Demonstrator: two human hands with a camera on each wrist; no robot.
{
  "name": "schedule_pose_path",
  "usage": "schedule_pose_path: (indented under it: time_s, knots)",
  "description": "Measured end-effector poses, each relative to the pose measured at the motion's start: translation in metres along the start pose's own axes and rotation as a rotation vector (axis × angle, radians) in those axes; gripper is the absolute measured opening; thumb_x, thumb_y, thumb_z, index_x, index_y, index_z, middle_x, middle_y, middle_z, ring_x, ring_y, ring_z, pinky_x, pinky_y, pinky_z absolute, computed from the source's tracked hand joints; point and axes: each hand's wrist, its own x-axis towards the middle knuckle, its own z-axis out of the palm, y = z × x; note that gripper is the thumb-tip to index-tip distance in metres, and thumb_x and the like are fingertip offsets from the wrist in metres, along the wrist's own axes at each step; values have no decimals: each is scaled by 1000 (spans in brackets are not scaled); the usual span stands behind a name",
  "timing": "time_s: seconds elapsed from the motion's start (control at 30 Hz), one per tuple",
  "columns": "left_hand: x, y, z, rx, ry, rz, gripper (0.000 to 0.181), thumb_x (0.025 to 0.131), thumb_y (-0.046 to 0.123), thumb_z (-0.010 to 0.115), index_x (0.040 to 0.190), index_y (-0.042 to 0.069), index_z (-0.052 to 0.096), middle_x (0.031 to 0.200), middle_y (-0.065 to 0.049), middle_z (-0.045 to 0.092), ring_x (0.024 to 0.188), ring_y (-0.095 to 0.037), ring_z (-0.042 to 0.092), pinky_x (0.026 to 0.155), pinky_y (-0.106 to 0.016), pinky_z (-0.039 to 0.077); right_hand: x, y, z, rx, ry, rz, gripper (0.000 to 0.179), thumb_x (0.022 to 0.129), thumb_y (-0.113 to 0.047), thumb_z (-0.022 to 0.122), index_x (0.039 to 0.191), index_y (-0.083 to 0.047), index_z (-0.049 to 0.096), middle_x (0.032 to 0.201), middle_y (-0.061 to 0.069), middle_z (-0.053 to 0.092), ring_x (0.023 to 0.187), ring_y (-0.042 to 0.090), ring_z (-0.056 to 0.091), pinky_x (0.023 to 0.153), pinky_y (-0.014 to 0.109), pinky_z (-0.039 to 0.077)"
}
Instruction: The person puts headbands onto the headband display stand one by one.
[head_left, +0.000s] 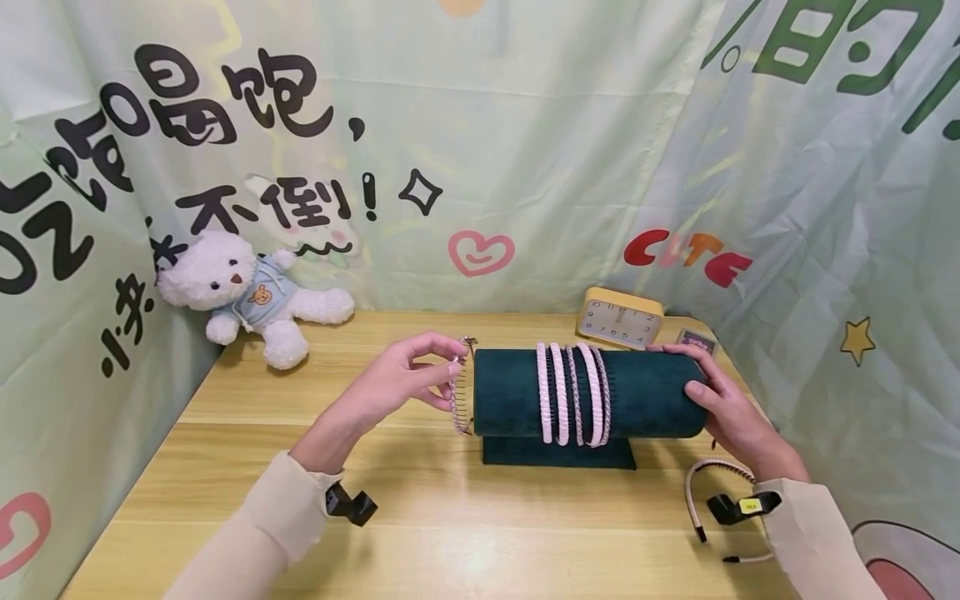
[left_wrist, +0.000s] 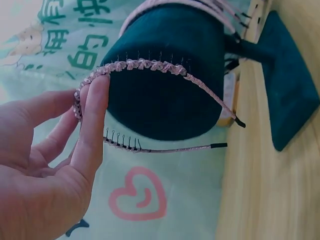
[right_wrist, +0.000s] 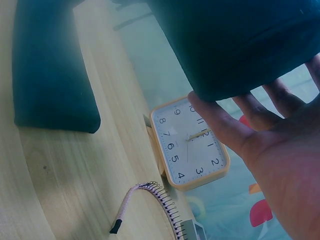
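Note:
A dark green velvet headband stand (head_left: 504, 392), a padded roll on a flat base, stands on the table with several pink and grey braided headbands (head_left: 561, 392) around its middle. At its left end my left hand (head_left: 408, 375) pinches a beaded headband (left_wrist: 142, 64) with wire comb teeth between thumb and fingers. In the left wrist view, that headband's arch is at the roll's end face, its two black-tipped ends pointing toward the roll. My right hand (head_left: 727, 408) holds the roll's right end, thumb in front and fingers over the top.
Another toothed headband (head_left: 692, 500) lies on the table near the right wrist. Behind the roll stands a yellow clock (head_left: 621, 317), with a small grey box (head_left: 697, 338) beside it. A white teddy bear (head_left: 258, 292) sits at the back left. Printed fabric hangs around the table.

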Motion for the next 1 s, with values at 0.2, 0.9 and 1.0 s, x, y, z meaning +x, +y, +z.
schedule_pose_path:
  time_s: [0.2, 0.9, 1.0]
  knots:
    - [6, -2, 10, -33, -1, -8, 45, 106, 18, 73, 149, 13, 60, 130, -18, 63, 85, -27, 72, 81, -46, 69, 0, 1, -1, -3, -1, 4, 49, 118, -15, 35, 167, -15, 34, 166, -8, 45, 136, 8, 56, 103, 25, 58]
    - [11, 0, 28, -50, 19, -14, 56, 104, 17, 76, 157, 17, 58, 112, -13, 58, 82, -24, 74, 79, -47, 69, 0, 3, -2, -5, 8, 1, 49, 118, -15, 35, 167, -14, 34, 166, -8, 46, 135, 8, 55, 103, 25, 58]
    - [12, -2, 30, -38, 24, -8, 53, 104, 18, 76, 155, 19, 60, 111, -13, 58, 80, -24, 74, 79, -50, 69, 0, 3, -2, -3, 6, -5, 50, 118, -15, 35, 167, -12, 33, 168, -7, 46, 138, 8, 54, 104, 24, 57]
